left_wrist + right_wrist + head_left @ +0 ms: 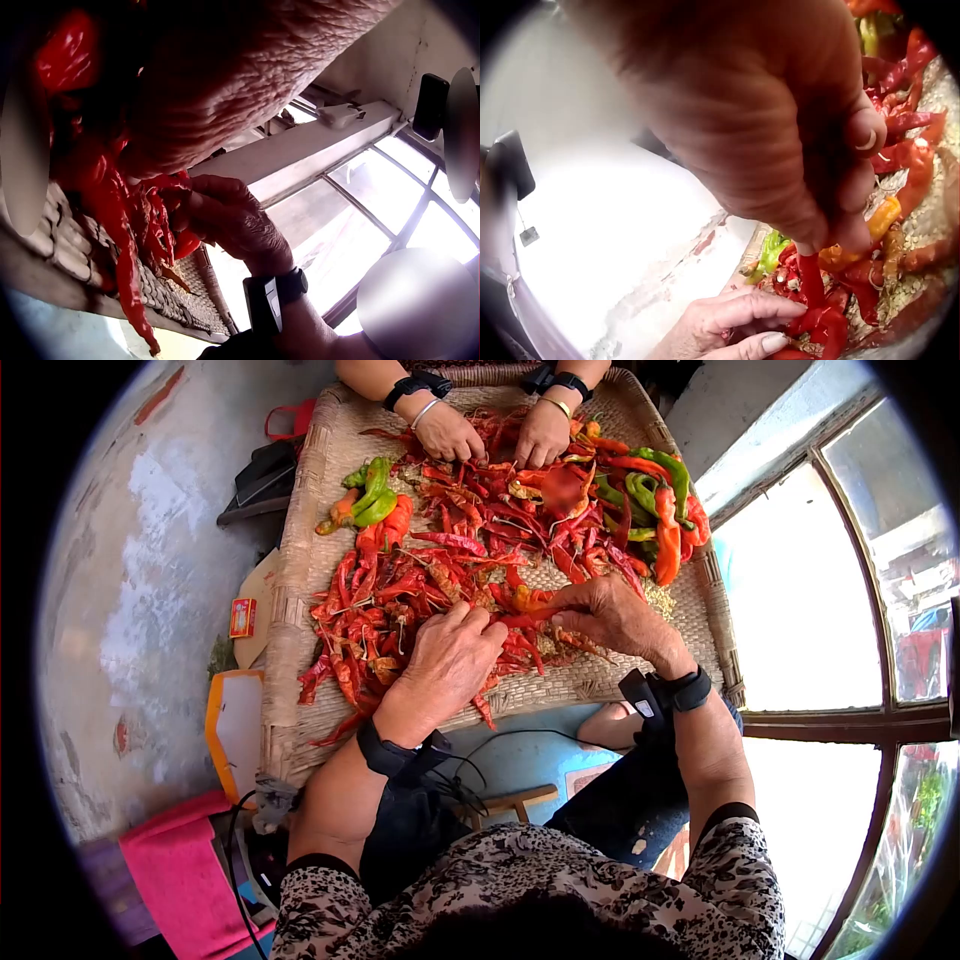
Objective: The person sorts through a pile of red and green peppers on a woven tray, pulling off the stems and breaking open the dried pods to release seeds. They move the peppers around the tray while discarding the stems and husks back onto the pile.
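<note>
Dried red peppers lie heaped over a woven tray. In the head view my right hand pinches one end of a red pepper, and the right wrist view shows its thumb and fingertips on that red pepper. My left hand is over the near part of the heap, its fingers bent down among the peppers close to the pepper's other end; what its fingertips hold is hidden. From the left wrist view, a long red pepper hangs over the tray's edge near my left hand.
Across the tray, another person's two hands work among the peppers. Green peppers lie at the left, with more green and orange ones at the right. A window is at the right, a wall at the left.
</note>
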A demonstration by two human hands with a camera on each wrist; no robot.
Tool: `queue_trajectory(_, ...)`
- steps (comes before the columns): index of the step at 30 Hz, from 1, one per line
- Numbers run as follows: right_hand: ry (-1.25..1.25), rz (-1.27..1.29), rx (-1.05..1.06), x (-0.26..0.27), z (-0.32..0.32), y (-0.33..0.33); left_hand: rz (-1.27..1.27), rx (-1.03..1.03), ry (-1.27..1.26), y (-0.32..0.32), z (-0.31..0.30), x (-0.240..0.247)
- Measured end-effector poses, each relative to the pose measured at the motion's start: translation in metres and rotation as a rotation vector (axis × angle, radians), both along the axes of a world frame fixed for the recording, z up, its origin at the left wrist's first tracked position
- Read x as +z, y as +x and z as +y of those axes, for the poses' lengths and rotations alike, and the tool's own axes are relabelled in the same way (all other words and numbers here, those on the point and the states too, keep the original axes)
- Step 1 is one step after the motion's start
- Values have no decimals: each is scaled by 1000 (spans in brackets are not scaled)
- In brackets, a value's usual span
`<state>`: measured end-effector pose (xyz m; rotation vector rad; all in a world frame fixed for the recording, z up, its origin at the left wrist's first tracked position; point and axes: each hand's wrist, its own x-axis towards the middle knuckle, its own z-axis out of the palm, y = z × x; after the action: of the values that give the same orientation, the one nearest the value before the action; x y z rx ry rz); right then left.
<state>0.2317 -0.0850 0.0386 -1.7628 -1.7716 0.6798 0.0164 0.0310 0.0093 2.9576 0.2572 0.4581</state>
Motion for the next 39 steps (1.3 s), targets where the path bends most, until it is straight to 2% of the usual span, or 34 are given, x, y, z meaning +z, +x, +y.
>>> queue_trajectory(1, 0, 2, -6, 6, -1, 4, 2, -6, 0, 0, 0, 0)
queue_trajectory(3, -164, 232, -100, 19, 0, 13, -11, 2, -1, 0, 0, 0)
queue_trajectory(4, -91, 261, -80, 25, 2, 19, -22, -9, -4, 0, 0, 0)
queue_trajectory(5, -52, 404, -166, 28, 3, 24, -18, -15, -7, 0, 0, 0)
queue_trajectory(7, 231, 723, -404, 24, 12, 25, -20, -14, 21, 0, 0, 1)
queue_trajectory(8, 304, 640, -538, 20, 16, 27, -4, -10, 26, 0, -1, 2)
queue_trajectory(9, 307, 642, -545, 13, 16, 30, -1, -17, 28, 0, -1, 2)
queue_trajectory(11, 240, -84, -564, -2, 15, 35, 0, -10, 20, 0, -1, 2)
queue_trajectory(12, 233, -217, -415, -7, 11, 31, 2, -11, 18, 0, -1, 2)
queue_trajectory(13, 146, -169, -311, -15, 10, 24, 0, -10, 14, 0, -1, 3)
queue_trajectory(15, 195, -304, -160, -33, 13, 4, -3, -9, 12, 0, -1, 3)
queue_trajectory(16, 195, -303, -162, -34, 15, -7, -7, -11, 15, 0, -1, 2)
queue_trajectory(18, 127, -505, -223, -30, 19, -22, -13, -13, 17, 0, -1, 1)
queue_trajectory(23, 180, -415, -128, -16, 18, -13, 34, 1, 31, -1, 0, -1)
queue_trajectory(25, 103, -17, -72, -7, 15, -6, 34, 10, 31, -1, -1, 1)
queue_trajectory(27, 80, 47, -81, -3, 12, 1, 67, 9, 65, -1, -2, 1)
queue_trajectory(29, -133, 398, -196, 13, 10, 7, 50, 8, 52, 0, -1, -1)
queue_trajectory(30, -136, 504, -215, 21, 9, 11, 33, 6, 41, 0, -1, -1)
queue_trajectory(31, 8, 589, -257, 14, 12, 19, 32, 1, 40, 0, -1, -2)
queue_trajectory(33, 336, 850, -585, 9, 20, 17, -14, -10, 39, 0, 0, -3)
queue_trajectory(35, 412, 760, -646, 3, 18, 25, -24, -19, 38, 0, -1, -1)
queue_trajectory(37, 159, 368, -536, 3, 9, 26, 6, -7, 26, 0, -1, 0)
queue_trajectory(38, 89, 41, -409, -3, 7, 26, 8, -8, 24, 0, -2, 0)
queue_trajectory(39, 88, -87, -283, -18, 6, 26, 14, -9, 22, 0, -2, 0)
